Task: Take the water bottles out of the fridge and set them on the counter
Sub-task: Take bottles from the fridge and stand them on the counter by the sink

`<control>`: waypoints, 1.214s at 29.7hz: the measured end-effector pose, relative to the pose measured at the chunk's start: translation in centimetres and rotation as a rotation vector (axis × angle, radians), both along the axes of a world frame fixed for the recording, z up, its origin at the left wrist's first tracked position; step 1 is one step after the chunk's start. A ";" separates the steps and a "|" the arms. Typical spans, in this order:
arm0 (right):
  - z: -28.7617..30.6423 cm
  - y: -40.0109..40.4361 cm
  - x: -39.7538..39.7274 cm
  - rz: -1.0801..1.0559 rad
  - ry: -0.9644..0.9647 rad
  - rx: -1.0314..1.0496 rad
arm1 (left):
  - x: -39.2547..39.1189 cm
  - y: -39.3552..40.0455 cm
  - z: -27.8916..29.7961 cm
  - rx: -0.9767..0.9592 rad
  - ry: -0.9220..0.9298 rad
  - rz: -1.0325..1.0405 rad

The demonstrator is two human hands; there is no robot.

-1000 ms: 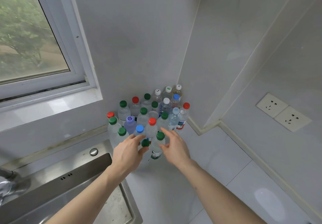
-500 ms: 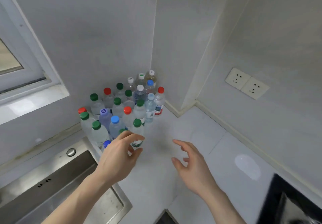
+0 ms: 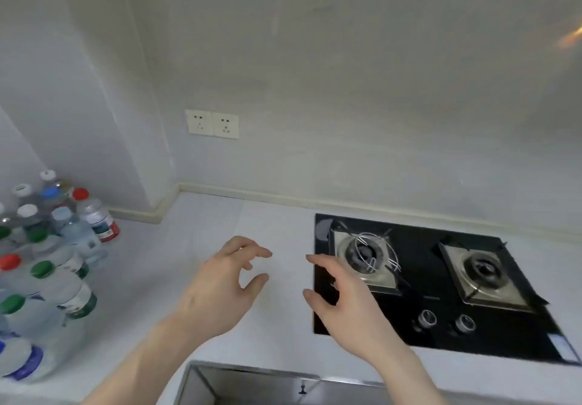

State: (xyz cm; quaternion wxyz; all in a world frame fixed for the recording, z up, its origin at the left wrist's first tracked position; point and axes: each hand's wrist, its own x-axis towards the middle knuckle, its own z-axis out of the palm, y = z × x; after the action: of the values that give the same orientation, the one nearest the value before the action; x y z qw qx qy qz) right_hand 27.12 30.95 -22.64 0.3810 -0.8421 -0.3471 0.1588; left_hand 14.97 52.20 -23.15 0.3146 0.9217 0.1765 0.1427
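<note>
— Nearest the camera?
— Steel sink rim [image 3: 252, 373] at the bottom edge, then two bare forearms reaching out over the pale bench [image 3: 195, 241]

— State of the hands?
— Left hand [image 3: 220, 291] held above the bench, fingers loosely curled, thumb apart from them, gripping nothing. Right hand [image 3: 343, 307] just beside it, fingers relaxed and slightly bent, likewise holding nothing, hanging over the near left corner of the black hob [image 3: 422, 335]

— And the water bottles?
— Crowded upright on the bench at the far left, well apart from both hands: water bottles [image 3: 53, 266] with green, red, blue and white caps, touching one another, partly cut off by the frame edge

— Further back?
— Two burners on the hob, wire pan support [image 3: 374, 253] on the left one, two knobs at its near edge. Beyond that, twin wall sockets [image 3: 212, 123] on the grey wall, above the bench
</note>
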 end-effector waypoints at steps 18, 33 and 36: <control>5.8 -44.8 -8.0 -0.827 -0.169 0.031 | 10.4 -39.6 5.7 0.166 -0.095 -0.841; 7.0 -65.4 -10.4 -1.411 -0.213 -0.032 | 21.0 -67.1 7.5 0.135 -0.171 -1.407; 7.4 -68.4 -8.7 -1.480 -0.225 -0.044 | 23.7 -71.0 7.5 0.135 -0.167 -1.472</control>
State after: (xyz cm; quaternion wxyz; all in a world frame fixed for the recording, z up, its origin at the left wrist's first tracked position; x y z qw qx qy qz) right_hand 18.39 -37.43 -15.28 0.3337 -0.8741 0.2765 -0.2193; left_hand 38.68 -18.84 -15.66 0.2840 0.8050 -0.5203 -0.0248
